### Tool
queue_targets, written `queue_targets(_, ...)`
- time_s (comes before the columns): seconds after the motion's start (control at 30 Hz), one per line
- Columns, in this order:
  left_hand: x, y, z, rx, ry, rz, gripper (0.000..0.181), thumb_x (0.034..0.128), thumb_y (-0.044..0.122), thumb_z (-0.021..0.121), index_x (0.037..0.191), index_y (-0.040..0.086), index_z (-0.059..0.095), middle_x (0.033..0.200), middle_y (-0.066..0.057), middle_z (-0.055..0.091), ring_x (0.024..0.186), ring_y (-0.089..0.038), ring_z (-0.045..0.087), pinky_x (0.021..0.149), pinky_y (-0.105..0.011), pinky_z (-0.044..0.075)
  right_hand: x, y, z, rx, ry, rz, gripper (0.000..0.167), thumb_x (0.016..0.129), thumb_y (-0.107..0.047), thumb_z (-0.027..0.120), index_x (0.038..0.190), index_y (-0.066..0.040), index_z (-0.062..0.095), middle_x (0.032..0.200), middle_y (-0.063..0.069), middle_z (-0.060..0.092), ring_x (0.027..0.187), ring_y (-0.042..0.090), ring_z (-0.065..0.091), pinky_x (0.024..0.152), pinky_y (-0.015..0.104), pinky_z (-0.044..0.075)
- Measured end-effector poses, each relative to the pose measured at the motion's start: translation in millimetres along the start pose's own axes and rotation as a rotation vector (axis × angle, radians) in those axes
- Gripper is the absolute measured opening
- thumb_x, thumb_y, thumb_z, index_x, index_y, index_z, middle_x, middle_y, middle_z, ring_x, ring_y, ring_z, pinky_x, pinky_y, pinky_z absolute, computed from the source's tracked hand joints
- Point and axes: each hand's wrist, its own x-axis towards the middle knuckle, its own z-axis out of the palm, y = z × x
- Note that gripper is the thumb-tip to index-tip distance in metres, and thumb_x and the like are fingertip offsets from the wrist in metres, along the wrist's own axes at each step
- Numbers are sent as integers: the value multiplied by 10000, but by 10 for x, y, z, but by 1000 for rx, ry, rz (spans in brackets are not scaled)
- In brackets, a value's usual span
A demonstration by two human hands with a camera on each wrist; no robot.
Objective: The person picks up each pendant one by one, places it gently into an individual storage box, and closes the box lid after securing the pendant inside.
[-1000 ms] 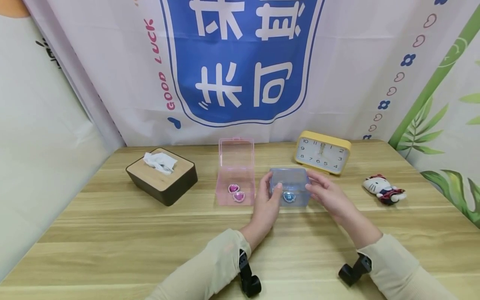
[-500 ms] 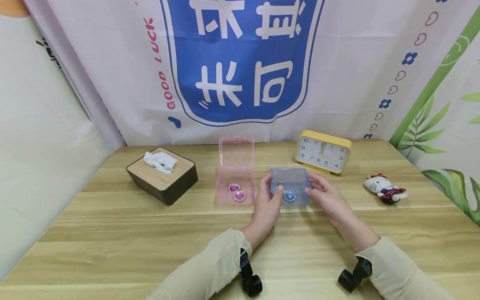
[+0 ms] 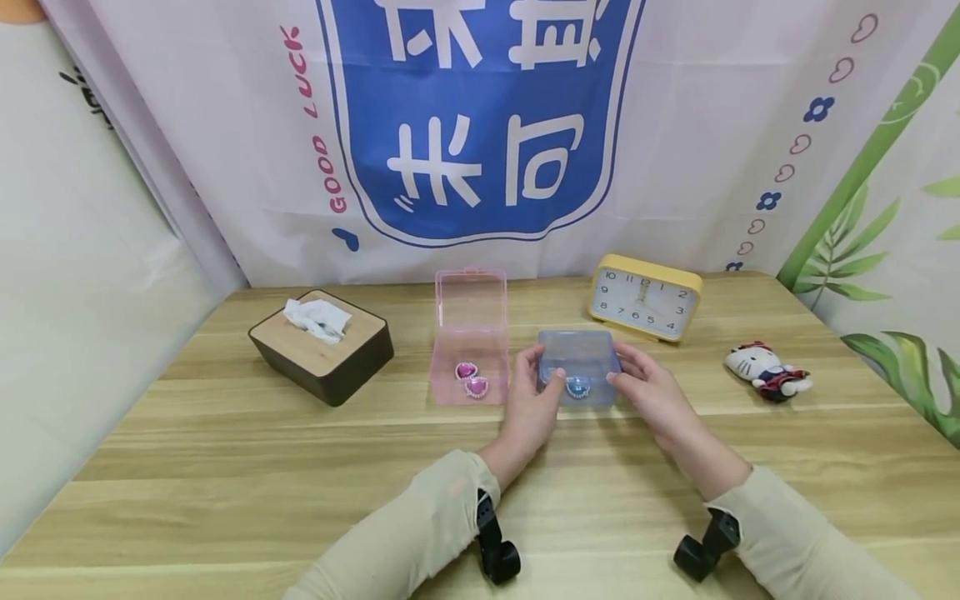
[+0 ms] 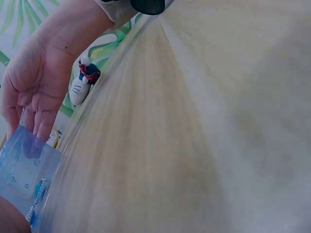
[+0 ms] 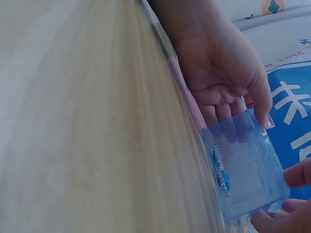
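A see-through blue box (image 3: 579, 357) stands on the table with its lid down over it. Inside, a blue heart-shaped gem with a beaded edge (image 3: 577, 387) shows through the front wall; the right wrist view shows the beaded edge (image 5: 219, 162) too. My left hand (image 3: 527, 410) holds the box's left side, thumb at the lid's front edge. On the opposite side my right hand (image 3: 662, 406) grips it, thumb near the front right corner. Left of them, a pink box (image 3: 472, 337) stands with its lid raised, holding two pink heart gems (image 3: 476, 387).
A tissue box (image 3: 322, 346) with a wooden top sits at the left. Behind the blue box stands a yellow clock (image 3: 645, 298). A small cat doll (image 3: 767, 372) lies to the right. A printed cloth (image 3: 247, 167) hangs along the table's back edge.
Both hands stay at the blue box; the right thumb has shifted slightly toward the front corner. The whole head view has tilted a little. Boxes and gems keep their places.
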Motion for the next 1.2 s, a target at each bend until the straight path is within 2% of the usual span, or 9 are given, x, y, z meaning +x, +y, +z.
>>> queue_targets(0.27, -88, 123, 2, 174, 47, 1, 469, 884, 109, 553, 1326, 81, 401, 1379, -175, 445, 1234, -307, 456, 1066, -433, 348, 13, -62, -25, 7, -38, 22, 613, 931, -83, 469, 1464, -11, 177, 1495, 255, 192, 1375, 372, 214, 1129, 470, 220)
queue_targets(0.6, -40, 465, -233, 231, -24, 105, 521, 881, 117, 564, 1370, 183, 395, 1492, -19, 315, 1363, -208, 290, 1124, -400, 247, 52, -323, -52, 25, -19, -55, 608, 940, -130, 474, 1467, -31, 188, 1519, 201, 172, 1403, 324, 151, 1151, 458, 149)
queue_targets(0.67, -28, 515, -361, 249, -47, 128, 519, 884, 116, 568, 1371, 198, 407, 1478, -5, 343, 1253, -176, 447, 976, -344, 451, 70, -365, -37, 28, -19, -69, 597, 941, -138, 477, 1463, -31, 208, 1520, 181, 188, 1402, 309, 164, 1152, 445, 156)
queue_targets(0.73, -22, 550, -511, 271, -54, 154, 510, 887, 107, 571, 1366, 199, 425, 1463, -25, 371, 928, -127, 618, 704, -267, 549, 97, -409, -17, 27, -23, -88, 584, 942, -139, 476, 1457, -25, 226, 1517, 171, 207, 1399, 297, 180, 1152, 430, 167)
queue_targets(0.83, -21, 584, -748, 312, -56, 206, 494, 887, 89, 571, 1358, 176, 447, 1440, -75, 404, 467, -75, 429, 371, -205, 404, 147, -479, 25, 36, -32, -116, 566, 944, -141, 472, 1449, -16, 248, 1506, 171, 240, 1390, 293, 214, 1150, 416, 183)
queue_targets(0.9, -25, 599, -887, 326, -49, 226, 486, 887, 70, 566, 1354, 144, 455, 1431, -94, 413, 561, -106, 556, 521, -198, 524, 185, -530, 56, 59, -45, -120, 556, 946, -135, 464, 1447, -15, 253, 1504, 165, 249, 1385, 285, 230, 1150, 404, 187)
queue_targets(0.97, -29, 607, -1005, 316, -45, 237, 479, 883, 41, 557, 1348, 98, 455, 1430, -111, 410, 908, -164, 639, 740, -233, 554, 229, -584, 96, 81, -56, -112, 558, 945, -140, 466, 1449, -26, 254, 1506, 152, 251, 1381, 274, 246, 1149, 395, 195)
queue_targets(1.07, -44, 610, -1149, 301, -19, 242, 467, 877, 14, 557, 1332, 56, 462, 1419, -116, 423, 1329, -229, 363, 1043, -306, 372, 311, -658, 166, 124, -83, -101, 558, 944, -129, 463, 1450, -27, 253, 1512, 135, 246, 1377, 258, 260, 1146, 373, 211)
queue_targets(1.2, -69, 600, -1288, 279, -15, 264, 457, 866, -18, 562, 1312, 9, 470, 1387, -144, 455, 1318, -243, 383, 1087, -294, 310, 430, -732, 281, 166, -92, -89, 546, 941, -108, 467, 1444, -26, 272, 1502, 138, 266, 1367, 249, 284, 1136, 347, 239)
